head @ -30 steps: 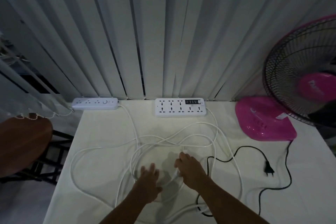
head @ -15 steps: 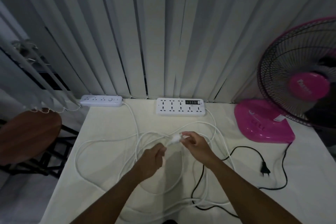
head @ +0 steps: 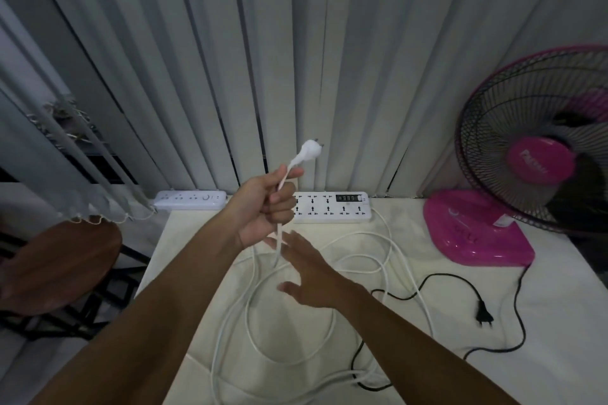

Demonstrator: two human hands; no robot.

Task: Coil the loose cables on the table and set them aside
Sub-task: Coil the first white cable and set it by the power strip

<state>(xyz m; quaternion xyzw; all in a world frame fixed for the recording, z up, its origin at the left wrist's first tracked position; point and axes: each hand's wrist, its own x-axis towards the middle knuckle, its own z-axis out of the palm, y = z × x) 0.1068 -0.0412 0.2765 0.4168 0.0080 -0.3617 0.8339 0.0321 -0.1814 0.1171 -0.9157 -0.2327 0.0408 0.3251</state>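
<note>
My left hand (head: 263,207) is raised above the table, fist shut on a white cable just below its white plug (head: 311,150), which sticks up above the fingers. The cable hangs down from the fist to loose white loops (head: 329,322) lying on the white table (head: 543,355). My right hand (head: 309,276) hovers open below the left one, fingers spread beside the hanging cable. Two white power strips lie at the table's back edge, a small one (head: 190,200) and a large one (head: 332,207). A black cable (head: 513,332) with a black plug (head: 484,317) curls at the right.
A pink fan (head: 539,154) stands at the back right, its pink base (head: 477,233) on the table. Vertical grey blinds (head: 296,59) hang behind the table. A round brown stool (head: 56,270) stands off the table's left edge.
My left hand took the white plug end from my right hand and lifted it high above the table. My right hand let go and now hangs open below it.
</note>
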